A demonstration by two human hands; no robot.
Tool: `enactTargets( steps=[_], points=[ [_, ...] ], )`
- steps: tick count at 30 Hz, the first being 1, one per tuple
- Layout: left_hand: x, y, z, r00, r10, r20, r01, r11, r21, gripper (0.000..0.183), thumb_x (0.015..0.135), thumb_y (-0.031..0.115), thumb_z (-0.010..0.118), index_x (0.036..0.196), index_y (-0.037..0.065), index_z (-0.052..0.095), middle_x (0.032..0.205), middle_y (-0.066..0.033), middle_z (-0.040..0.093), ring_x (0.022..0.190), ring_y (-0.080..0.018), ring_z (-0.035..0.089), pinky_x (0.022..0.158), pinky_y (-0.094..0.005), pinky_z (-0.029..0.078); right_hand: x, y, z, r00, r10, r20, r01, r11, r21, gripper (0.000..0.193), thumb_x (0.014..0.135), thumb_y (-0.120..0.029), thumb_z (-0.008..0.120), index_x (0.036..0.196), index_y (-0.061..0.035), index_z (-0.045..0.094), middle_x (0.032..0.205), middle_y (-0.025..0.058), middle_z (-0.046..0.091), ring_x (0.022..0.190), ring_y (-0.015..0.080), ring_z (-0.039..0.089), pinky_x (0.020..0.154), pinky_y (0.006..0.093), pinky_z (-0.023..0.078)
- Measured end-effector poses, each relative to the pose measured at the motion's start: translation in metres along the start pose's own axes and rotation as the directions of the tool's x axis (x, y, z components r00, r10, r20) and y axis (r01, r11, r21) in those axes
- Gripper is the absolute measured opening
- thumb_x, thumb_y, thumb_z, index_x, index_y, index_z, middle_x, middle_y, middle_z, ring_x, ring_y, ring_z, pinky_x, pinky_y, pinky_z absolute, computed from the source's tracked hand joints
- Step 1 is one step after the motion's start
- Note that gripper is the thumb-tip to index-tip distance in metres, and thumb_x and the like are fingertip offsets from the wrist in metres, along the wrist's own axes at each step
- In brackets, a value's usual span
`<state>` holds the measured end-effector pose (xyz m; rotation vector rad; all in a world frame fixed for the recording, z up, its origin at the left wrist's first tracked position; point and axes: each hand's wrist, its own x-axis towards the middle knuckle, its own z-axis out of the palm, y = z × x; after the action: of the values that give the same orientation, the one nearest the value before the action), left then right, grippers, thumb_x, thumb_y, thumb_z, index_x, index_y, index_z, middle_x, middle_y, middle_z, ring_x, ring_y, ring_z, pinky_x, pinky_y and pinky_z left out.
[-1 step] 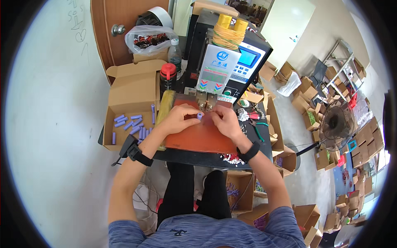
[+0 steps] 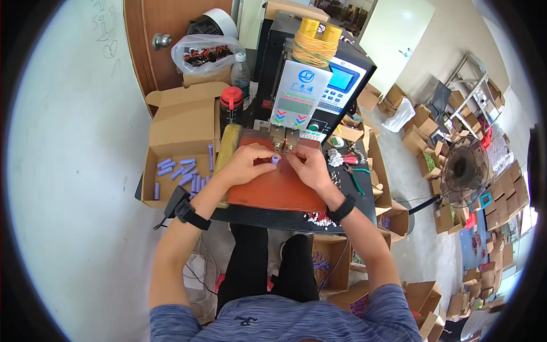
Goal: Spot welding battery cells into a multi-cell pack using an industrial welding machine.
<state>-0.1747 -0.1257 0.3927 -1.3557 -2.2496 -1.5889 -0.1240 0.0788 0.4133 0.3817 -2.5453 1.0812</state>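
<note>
hands: left hand and right hand pinching purple cell | cell between them

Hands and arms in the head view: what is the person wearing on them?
Both hands are bare, no gloves. The left hand has a black band on its wrist with a small black box fixed to it. The right hand has a plain black wristband. The forearms are uncovered; short sleeves of a blue-grey heathered shirt end above the elbows. No rings can be made out.

Floor fan, water bottle
</note>
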Motion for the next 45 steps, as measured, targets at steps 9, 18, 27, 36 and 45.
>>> enactTargets(
  steps=[9, 18, 27, 36, 45],
  points=[
    [0.0, 0.001, 0.001, 1.0, -0.014, 0.02, 0.013, 0.999, 0.043, 0.024, 0.076, 0.015, 0.069, 0.098, 0.005, 0.067, 0.093, -0.0108, 0.067, 0.087, -0.0275, 0.059, 0.079, -0.0365, 0.046, -0.008, 0.011, 0.013, 0.986, 0.144, -0.088, -0.068, 0.814, 0.577, 0.006, 0.083, -0.001, 0.064, 0.088, 0.0006, 0.066, 0.078, -0.0012, 0.064, 0.07, 0.0028, 0.056, 0.062, 0.0181, 0.046],
    [0.002, 0.002, 0.0, 1.0, -0.015, 0.007, 0.014, 0.998, 0.068, 0.023, 0.077, 0.015, 0.068, 0.098, 0.006, 0.067, 0.09, -0.0113, 0.066, 0.084, -0.0282, 0.059, 0.077, -0.0371, 0.046, -0.011, -0.002, 0.009, 0.99, 0.017, -0.14, 0.026, 0.954, 0.3, 0.01, 0.082, -0.007, 0.066, 0.089, -0.0002, 0.065, 0.082, 0.0067, 0.064, 0.077, 0.016, 0.062, 0.068, 0.0267, 0.048],
    [0.005, 0.008, 0.002, 0.999, -0.04, 0.002, 0.04, 0.992, 0.118, 0.02, 0.077, 0.016, 0.069, 0.09, 0.002, 0.064, 0.081, -0.0118, 0.062, 0.08, -0.0294, 0.057, 0.071, -0.0384, 0.045, -0.008, -0.01, 0.003, 0.953, -0.202, -0.224, 0.222, 0.973, 0.068, 0.008, 0.079, -0.005, 0.066, 0.085, -0.0003, 0.064, 0.077, 0.0108, 0.061, 0.071, 0.0244, 0.059, 0.064, 0.0312, 0.046],
    [0.004, 0.005, 0.005, 0.999, -0.004, -0.042, 0.01, 0.991, 0.137, 0.018, 0.076, 0.016, 0.069, 0.087, 0.002, 0.064, 0.078, -0.0128, 0.061, 0.078, -0.0307, 0.057, 0.069, -0.039, 0.045, -0.008, -0.009, 0.007, 0.928, -0.277, -0.25, 0.288, 0.958, 0.008, 0.008, 0.074, -0.003, 0.066, 0.083, -0.0014, 0.065, 0.078, 0.0086, 0.064, 0.071, 0.0269, 0.059, 0.062, 0.0346, 0.048],
    [0.007, 0.009, 0.007, 0.998, -0.04, -0.055, 0.047, 0.99, 0.131, 0.017, 0.076, 0.016, 0.069, 0.086, 0.003, 0.065, 0.076, -0.0128, 0.061, 0.075, -0.0302, 0.058, 0.068, -0.0387, 0.046, -0.007, -0.01, 0.005, 0.914, -0.294, -0.279, 0.305, 0.952, -0.005, 0.008, 0.074, -0.002, 0.066, 0.081, -0.0019, 0.066, 0.077, 0.0081, 0.064, 0.069, 0.0267, 0.058, 0.061, 0.0346, 0.047]
  ],
)
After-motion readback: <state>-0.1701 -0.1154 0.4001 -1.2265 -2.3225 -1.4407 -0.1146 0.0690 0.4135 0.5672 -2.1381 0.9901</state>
